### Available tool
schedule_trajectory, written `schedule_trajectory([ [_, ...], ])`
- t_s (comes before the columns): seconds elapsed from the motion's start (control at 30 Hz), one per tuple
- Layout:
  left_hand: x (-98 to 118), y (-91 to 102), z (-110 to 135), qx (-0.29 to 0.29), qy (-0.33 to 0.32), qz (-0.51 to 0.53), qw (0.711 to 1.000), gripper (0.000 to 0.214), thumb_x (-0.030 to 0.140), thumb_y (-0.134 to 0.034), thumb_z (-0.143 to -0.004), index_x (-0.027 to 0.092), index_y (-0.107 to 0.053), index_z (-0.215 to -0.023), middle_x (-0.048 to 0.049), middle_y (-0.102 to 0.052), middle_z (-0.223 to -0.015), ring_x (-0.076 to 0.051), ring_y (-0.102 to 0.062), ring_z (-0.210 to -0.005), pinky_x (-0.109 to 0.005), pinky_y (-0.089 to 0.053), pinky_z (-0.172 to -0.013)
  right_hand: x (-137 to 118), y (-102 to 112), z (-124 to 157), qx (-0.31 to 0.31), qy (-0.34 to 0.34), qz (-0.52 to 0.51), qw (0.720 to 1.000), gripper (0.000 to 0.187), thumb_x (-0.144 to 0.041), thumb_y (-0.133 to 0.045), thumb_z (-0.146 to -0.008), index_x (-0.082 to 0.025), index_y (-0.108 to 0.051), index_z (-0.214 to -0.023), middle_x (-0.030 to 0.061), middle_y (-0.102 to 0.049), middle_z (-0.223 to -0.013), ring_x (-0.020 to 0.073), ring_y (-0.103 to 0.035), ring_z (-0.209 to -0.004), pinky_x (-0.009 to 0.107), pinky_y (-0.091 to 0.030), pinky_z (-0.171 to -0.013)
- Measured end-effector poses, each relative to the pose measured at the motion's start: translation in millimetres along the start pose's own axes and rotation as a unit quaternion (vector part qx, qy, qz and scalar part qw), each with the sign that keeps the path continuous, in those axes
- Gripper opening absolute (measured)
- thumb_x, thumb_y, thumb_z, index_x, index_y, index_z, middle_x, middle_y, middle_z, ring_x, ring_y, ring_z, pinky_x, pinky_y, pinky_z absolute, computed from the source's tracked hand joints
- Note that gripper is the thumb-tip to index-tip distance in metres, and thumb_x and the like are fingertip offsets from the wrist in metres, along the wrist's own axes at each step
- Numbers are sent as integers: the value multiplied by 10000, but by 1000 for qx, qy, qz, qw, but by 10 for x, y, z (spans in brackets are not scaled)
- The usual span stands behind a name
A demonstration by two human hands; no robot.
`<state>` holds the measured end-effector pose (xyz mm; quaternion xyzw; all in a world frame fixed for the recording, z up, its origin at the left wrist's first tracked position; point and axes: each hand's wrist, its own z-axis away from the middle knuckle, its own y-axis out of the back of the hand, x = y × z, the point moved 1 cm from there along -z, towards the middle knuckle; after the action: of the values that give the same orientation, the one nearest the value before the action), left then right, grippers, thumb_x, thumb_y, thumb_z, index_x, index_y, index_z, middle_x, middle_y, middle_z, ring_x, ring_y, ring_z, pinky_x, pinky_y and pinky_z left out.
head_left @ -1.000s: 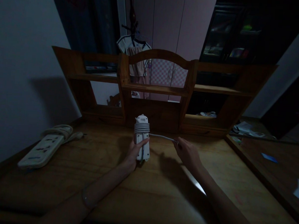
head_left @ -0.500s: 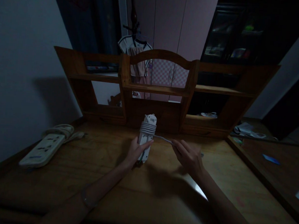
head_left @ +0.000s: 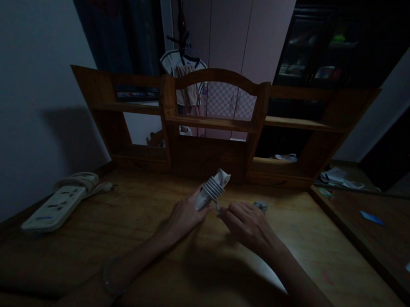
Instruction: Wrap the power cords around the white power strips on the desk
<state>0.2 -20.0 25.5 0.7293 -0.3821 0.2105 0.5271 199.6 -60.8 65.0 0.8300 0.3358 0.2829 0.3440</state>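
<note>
My left hand (head_left: 184,214) is closed around the lower part of a white power strip (head_left: 223,176), which it holds tilted above the desk. Several turns of grey-white cord (head_left: 212,189) are wound around the strip's upper half. The loose end of the cord runs from these turns into my right hand (head_left: 247,222), whose fingers are pinched on it just right of the strip. Beyond the right hand's knuckles the plug (head_left: 261,205) shows in part. The strip's lower end is hidden by my left hand.
A second white power strip (head_left: 56,207), its cord wrapped at the far end, lies at the desk's left side. A wooden shelf unit (head_left: 211,122) stands along the back of the desk (head_left: 138,251). To the right, a blue card (head_left: 371,217) lies on a lower brown surface.
The held power strip has turned from nearly upright to leaning right, its underside rolling away. My right hand has come left and closer to it, shortening the stretch of cord between them.
</note>
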Motion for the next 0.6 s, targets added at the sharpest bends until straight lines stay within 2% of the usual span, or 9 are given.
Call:
schedule_trajectory([
  [0.1,58,-4,38,7,-74,-140,987,693,340,-629,-777,272,-327,-1397,-96,-625,-1150,-252,-637,-891,-287,-440,-701,37,29,15,-1,6,16,1000,59,-166,-522,-907,-184,-576,-922,8,-544,-776,143,-484,-698,290,-310,-606],
  [0.17,102,-13,65,-2,-93,-204,974,750,322,-612,-792,278,-236,-1440,-99,-580,-1215,-252,-619,-941,-298,-446,-735,44,39,20,-9,3,24,1000,57,-180,-518,-913,-191,-574,-913,6,-537,-776,139,-477,-685,285,-296,-583],
  [0.27,156,-30,104,-37,-90,-289,952,810,285,-608,-795,298,-151,-1464,-79,-584,-1144,-230,-605,-918,-283,-442,-724,39,18,22,-39,-1,22,999,63,-187,-506,-922,-192,-568,-910,4,-540,-784,132,-478,-664,282,-280,-552],
  [0.37,179,-42,130,-55,-114,-346,930,834,223,-591,-797,316,-104,-1468,-58,-574,-1052,-208,-588,-880,-269,-435,-702,51,-28,29,-65,-24,5,998,56,-205,-508,-930,-192,-557,-904,0,-547,-787,127,-492,-656,279,-283,-547],
  [0.5,151,-51,129,-65,-183,-398,897,809,152,-541,-823,321,-83,-1469,-50,-558,-974,-195,-571,-817,-287,-444,-705,101,-38,25,-65,-46,-15,997,175,-307,-501,-941,-180,-557,-833,2,-559,-760,120,-508,-635,271,-294,-544],
  [0.6,126,-69,135,-85,-249,-427,865,753,154,-506,-860,324,-93,-1466,-53,-565,-929,-202,-569,-806,-312,-456,-716,152,6,11,-76,-61,-14,995,217,-394,-594,-875,-178,-576,-858,8,-590,-777,122,-525,-618,265,-284,-528],
])
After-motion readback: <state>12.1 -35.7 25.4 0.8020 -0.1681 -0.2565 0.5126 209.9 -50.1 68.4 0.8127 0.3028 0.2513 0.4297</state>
